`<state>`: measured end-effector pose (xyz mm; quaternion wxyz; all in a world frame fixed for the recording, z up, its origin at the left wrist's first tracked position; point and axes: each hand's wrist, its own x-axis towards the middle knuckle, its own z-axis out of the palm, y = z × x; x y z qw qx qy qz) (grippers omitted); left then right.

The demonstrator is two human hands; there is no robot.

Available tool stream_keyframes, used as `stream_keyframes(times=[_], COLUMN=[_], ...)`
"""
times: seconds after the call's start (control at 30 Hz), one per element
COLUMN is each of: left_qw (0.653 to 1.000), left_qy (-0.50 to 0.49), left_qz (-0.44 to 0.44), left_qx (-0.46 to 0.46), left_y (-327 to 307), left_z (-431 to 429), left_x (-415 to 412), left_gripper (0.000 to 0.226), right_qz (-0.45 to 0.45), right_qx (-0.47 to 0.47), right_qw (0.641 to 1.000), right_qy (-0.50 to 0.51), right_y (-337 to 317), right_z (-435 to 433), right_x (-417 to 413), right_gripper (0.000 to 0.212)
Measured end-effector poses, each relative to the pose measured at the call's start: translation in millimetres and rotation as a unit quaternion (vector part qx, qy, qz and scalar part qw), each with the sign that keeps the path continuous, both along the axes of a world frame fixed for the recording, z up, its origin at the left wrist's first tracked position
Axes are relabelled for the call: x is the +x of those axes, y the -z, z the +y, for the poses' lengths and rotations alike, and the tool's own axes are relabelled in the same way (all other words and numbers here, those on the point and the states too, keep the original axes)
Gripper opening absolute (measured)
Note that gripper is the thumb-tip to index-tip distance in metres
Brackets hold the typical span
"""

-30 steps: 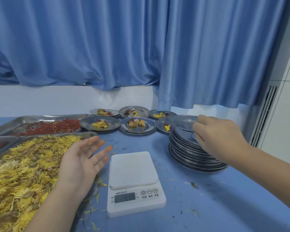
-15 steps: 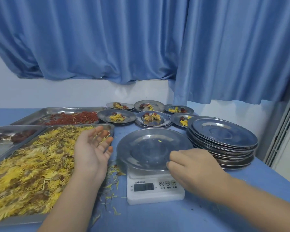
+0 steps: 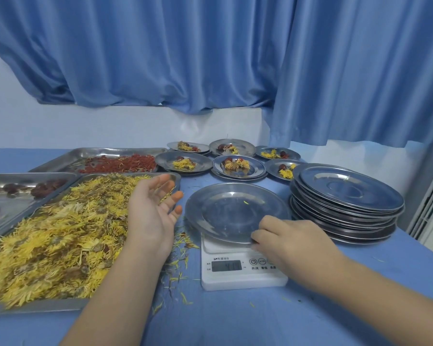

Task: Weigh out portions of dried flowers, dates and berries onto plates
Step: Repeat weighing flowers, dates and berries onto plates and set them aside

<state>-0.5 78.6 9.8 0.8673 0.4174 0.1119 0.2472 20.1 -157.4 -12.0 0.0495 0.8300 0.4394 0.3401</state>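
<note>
Right hand (image 3: 293, 239) curled on near rim of empty plate (image 3: 233, 211), plate sitting on scale (image 3: 235, 273). Left hand (image 3: 153, 211) spread wide, palm up, over flower tray (image 3: 48, 240). Step: seating plate (tare next, I guess). Then let go, small pinch of flowers into plate.

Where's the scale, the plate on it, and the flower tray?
White digital scale (image 3: 226, 265): head view, display.
Empty round steel plate (image 3: 235, 211): head view, centre.
Steel tray of yellow flowers (image 3: 48, 307): head view, near rim.
</note>
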Motion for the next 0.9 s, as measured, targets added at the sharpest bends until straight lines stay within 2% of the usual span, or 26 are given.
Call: stream_keyframes(times=[0.03,0.1,0.17,0.27,0.4,0.57,0.73,0.9], left_qw=[1.000,1.000,1.000,1.000,0.998,0.997,0.996,0.995], left_qy=[0.000,0.000,0.000,0.011,0.043,0.047,0.049,0.063], left_qz=[0.001,-0.001,-0.003,0.002,0.018,0.033,0.035,0.026], left_qx=[0.001,0.003,0.005,0.009,0.030,0.061,0.064,0.068], left_y=[-0.2,-0.3,0.0,0.4,0.1,0.1,-0.8,0.7], left_z=[0.0,0.0,0.2,0.0,-2.9,-5.3,-6.2,-8.5], left_x=[-0.3,-0.2,-0.1,0.4,0.1,-0.3,-0.9,-0.2], left_gripper=[0.018,0.017,0.017,0.019,0.020,0.019,0.018,0.017], right_qz=[0.015,0.038,0.046,0.083,0.215,0.252,0.276,0.301], right_qx=[0.021,0.054,0.070,0.079,0.062,0.042,0.052,0.080], right_qw=[1.000,0.997,0.995,0.993,0.974,0.966,0.959,0.947], right_qy=[-0.011,-0.041,-0.058,-0.027,0.038,0.033,0.038,0.079], right_y=[-0.5,-0.9,1.0,12.6,23.7,30.9,29.2,26.1], right_z=[-2.6,-11.2,-23.3,-40.1,-47.9,-41.5,-43.1,-39.3], right_x=[-3.6,-11.2,-17.0,-20.2,-18.5,-20.2,-23.0,-25.5], right_gripper=[0.010,0.025,0.026,0.030,0.038,0.056,0.059,0.047])
